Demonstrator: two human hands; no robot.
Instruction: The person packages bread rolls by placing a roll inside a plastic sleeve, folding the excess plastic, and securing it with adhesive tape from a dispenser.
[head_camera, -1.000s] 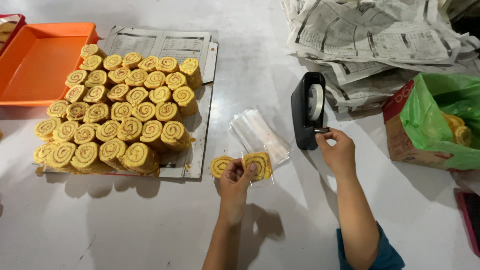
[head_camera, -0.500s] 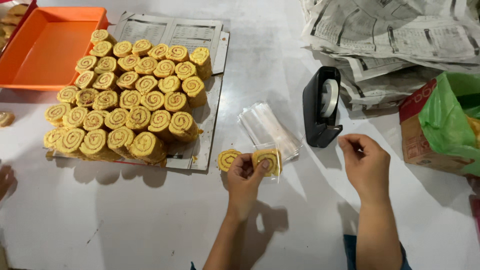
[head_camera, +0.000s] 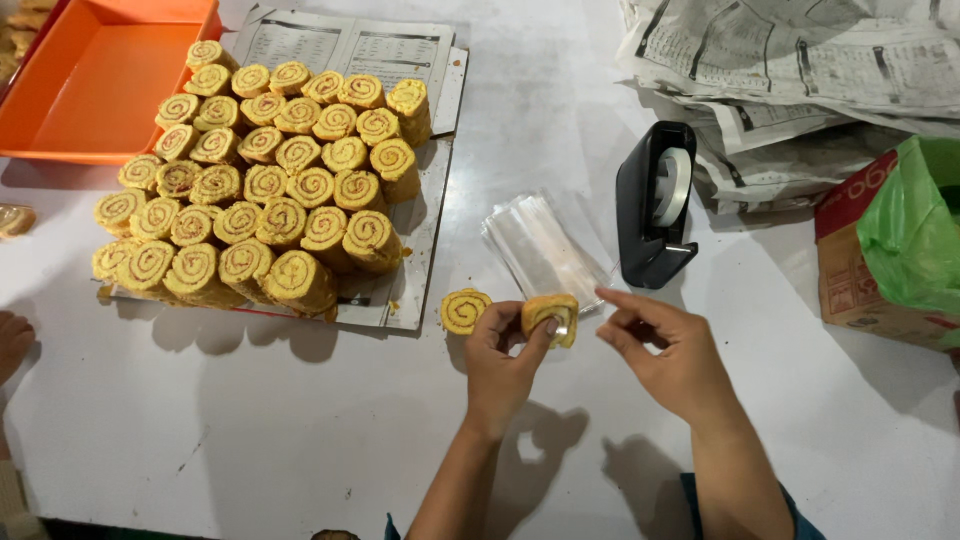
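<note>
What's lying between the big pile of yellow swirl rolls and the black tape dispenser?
In the head view, a stack of clear plastic bags lies on the white table between the rolls and the tape dispenser.

wrapped roll (head_camera: 551, 316): round yellow spiral slice with reddish swirl, cased in clear film, held on edge above the white table, spiral face turned up | loose roll (head_camera: 465, 310): same yellow spiral kind, unwrapped, laid flat on the table just beside the held one
</note>
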